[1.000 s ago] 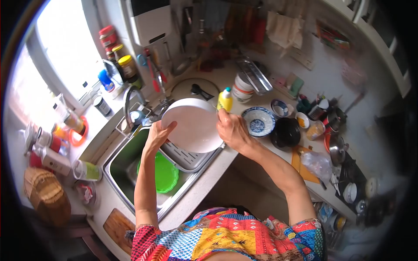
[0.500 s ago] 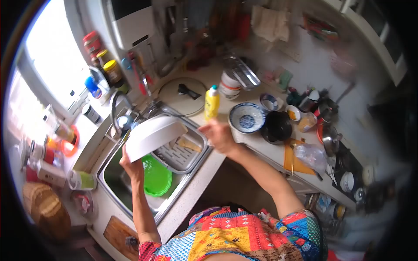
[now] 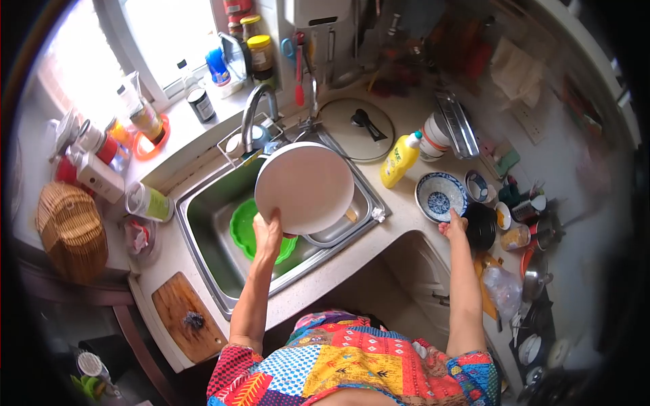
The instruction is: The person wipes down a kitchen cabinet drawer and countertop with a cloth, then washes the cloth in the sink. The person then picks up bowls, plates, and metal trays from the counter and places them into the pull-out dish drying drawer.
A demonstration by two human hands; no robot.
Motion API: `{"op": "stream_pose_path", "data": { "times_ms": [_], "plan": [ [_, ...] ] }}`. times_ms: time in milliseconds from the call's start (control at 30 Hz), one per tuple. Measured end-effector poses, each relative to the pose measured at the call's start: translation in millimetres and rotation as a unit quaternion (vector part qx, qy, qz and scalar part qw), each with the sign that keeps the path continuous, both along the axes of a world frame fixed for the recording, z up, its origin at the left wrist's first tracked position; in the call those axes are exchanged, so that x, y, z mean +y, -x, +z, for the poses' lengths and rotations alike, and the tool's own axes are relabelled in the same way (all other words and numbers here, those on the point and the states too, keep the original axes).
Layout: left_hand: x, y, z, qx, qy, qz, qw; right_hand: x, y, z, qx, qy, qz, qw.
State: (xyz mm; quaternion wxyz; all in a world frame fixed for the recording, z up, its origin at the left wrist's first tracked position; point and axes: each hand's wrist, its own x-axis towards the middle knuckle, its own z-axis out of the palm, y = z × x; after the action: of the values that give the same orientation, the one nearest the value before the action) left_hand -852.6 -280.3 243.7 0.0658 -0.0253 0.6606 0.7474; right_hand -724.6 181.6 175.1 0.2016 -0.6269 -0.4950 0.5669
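Observation:
My left hand (image 3: pixel 268 235) grips the lower left rim of a large white bowl (image 3: pixel 305 186), held tilted over the double sink (image 3: pixel 220 281). Below it, a green scalloped basin (image 3: pixel 245 230) sits in the left sink compartment, partly hidden by the bowl. At the near rim of a blue-and-white patterned bowl (image 3: pixel 440 196) on the counter, my right hand (image 3: pixel 453 225) has its fingers closed on the edge. A yellow detergent bottle (image 3: pixel 401 161) stands on the counter between the sink and the patterned bowl.
The faucet (image 3: pixel 252 111) rises behind the sink. A glass lid (image 3: pixel 355 128) lies behind the detergent bottle. A black bowl (image 3: pixel 479 227) adjoins the patterned bowl. A cutting board (image 3: pixel 183 308) lies left of the sink, and jars (image 3: pixel 260 54) line the windowsill.
The view has turned left. My right hand has moved from beside the detergent bottle to the patterned bowl and taken its rim. The white bowl now shows its round face more fully.

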Motion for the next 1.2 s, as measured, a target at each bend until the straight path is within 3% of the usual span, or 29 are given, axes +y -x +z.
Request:
{"op": "stream_pose_path", "data": {
  "times_ms": [100,200,233,367,500,667,800,1200],
  "plan": [
    [-1.6,-8.7,-10.1,-0.146,-0.045,-0.035,0.988,21.4,3.6,-16.7,-0.064,0.032,0.051,0.996],
    [-11.3,-18.4,-16.5,-0.203,-0.072,-0.085,0.973,27.6,-1.9,-13.6,-0.069,-0.006,0.141,0.988],
    [-14.5,-20.5,-16.9,-0.230,-0.074,-0.088,0.966,21.0,-1.5,-3.2,-0.073,-0.016,0.125,0.989],
    [-23.9,-30.9,-28.2,-0.242,-0.108,-0.077,0.961,24.0,-8.8,4.2,-0.018,0.018,0.159,0.987],
    [-28.3,-39.9,-23.8,-0.251,-0.121,-0.047,0.959,16.6,0.6,12.1,-0.047,0.043,0.155,0.986],
    [-40.1,-46.3,-31.0,-0.276,-0.126,-0.030,0.952,27.2,4.6,-15.6,0.001,0.032,0.063,0.998],
    [-50.9,-50.0,-37.7,-0.296,-0.178,-0.034,0.938,22.6,3.8,1.2,0.011,0.016,0.062,0.998],
    [-76.5,-65.6,-60.3,-0.387,-0.278,-0.015,0.879,-5.5,-24.4,71.5,-0.067,-0.045,0.228,0.970]
  ]
}}
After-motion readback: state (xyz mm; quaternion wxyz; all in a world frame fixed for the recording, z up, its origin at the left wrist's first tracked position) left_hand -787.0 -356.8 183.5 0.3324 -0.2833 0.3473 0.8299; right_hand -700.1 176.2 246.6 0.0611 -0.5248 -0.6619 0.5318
